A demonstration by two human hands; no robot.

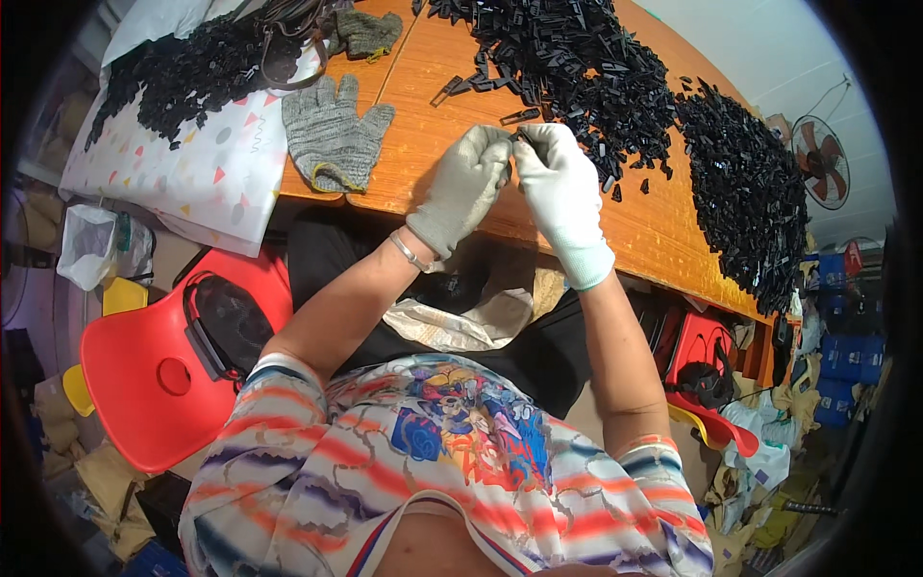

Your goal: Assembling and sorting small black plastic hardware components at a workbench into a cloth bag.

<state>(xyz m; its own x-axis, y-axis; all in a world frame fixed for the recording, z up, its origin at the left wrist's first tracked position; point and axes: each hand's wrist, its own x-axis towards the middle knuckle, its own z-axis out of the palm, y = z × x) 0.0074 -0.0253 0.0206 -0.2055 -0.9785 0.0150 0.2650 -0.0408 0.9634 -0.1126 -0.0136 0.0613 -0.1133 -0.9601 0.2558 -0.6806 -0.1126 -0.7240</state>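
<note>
Left hand [463,185], right hand [562,192] pinch small black piece [520,137]. Shirt [471,428]: colourful print. Blue boxes [852,358]: pale marks, unreadable.

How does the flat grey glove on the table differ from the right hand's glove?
The grey glove is speckled; the worn glove is plain white. The grey glove lies flat, fingers spread; the worn glove bends with the right hand. The grey glove's edge is yellowish, the worn glove's pale green. Both have a coloured cuff edge.
</note>
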